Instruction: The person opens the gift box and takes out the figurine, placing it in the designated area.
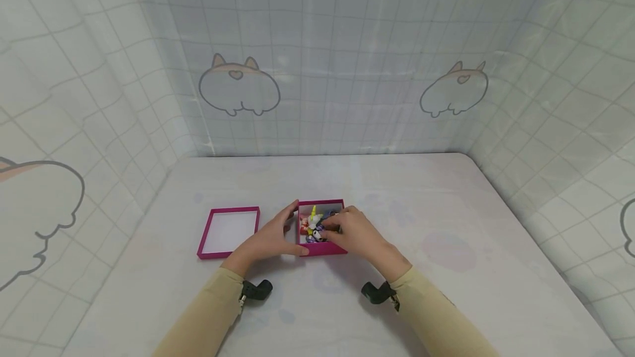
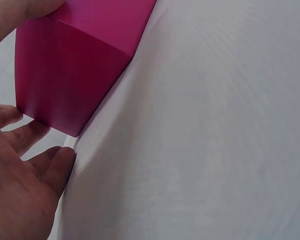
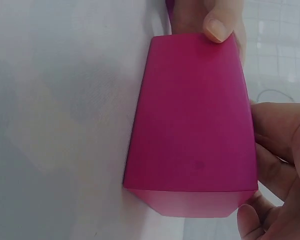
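Note:
A pink open box (image 1: 324,249) stands on the table with several small colourful toy figures inside, among them a white one with a yellow horn (image 1: 314,218). My left hand (image 1: 272,238) holds the box by its left side, thumb on the front edge and fingers toward the back corner. In the left wrist view, those fingers lie along the box's side wall (image 2: 65,75). Reaching in over the right rim, my right hand (image 1: 358,231) has its thumb and bent fingers pinched at a small black-and-white toy figure (image 1: 317,234). In the right wrist view the box wall (image 3: 192,115) hides the toys.
To the left of the box lies a pink-rimmed lid (image 1: 229,231), its white inside facing up. The pale cloth-covered table (image 1: 446,197) reaches back to a grid-patterned curtain (image 1: 347,70), with more of it at both sides.

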Demonstrator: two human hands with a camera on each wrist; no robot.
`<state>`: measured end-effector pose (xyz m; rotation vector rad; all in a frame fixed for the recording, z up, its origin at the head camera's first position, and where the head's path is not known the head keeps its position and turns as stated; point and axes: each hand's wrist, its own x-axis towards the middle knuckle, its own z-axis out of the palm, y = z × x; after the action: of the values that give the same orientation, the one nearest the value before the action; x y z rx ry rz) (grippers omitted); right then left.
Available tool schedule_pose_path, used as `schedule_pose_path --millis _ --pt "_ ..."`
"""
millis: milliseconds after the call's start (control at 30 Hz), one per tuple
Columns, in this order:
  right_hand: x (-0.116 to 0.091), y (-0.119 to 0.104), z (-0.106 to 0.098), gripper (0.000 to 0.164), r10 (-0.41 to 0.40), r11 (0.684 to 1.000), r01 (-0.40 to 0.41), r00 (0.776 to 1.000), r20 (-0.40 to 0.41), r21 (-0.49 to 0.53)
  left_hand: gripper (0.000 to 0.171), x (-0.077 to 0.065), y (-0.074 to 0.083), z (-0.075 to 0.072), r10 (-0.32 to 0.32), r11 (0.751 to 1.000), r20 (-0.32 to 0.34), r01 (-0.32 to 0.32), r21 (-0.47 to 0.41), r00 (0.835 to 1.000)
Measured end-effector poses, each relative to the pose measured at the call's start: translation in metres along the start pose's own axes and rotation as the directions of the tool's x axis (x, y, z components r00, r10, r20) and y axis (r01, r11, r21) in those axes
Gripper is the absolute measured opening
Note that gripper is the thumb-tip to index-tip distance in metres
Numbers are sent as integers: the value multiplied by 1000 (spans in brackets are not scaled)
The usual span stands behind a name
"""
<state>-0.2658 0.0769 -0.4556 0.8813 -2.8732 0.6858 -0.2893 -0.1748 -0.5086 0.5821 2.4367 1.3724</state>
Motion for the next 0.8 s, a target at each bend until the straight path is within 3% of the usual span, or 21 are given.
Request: schedule_pose_path --millis 467,800 --pt "1 0 -1 31 -13 1000 13 1000 12 -10 127 -1 3 1 -25 1000 -19 25 4 1000" --pt "2 3 4 26 -62 998 61 997 -46 -17 128 -1 3 2 -13 1000 -15 14 8 1000"
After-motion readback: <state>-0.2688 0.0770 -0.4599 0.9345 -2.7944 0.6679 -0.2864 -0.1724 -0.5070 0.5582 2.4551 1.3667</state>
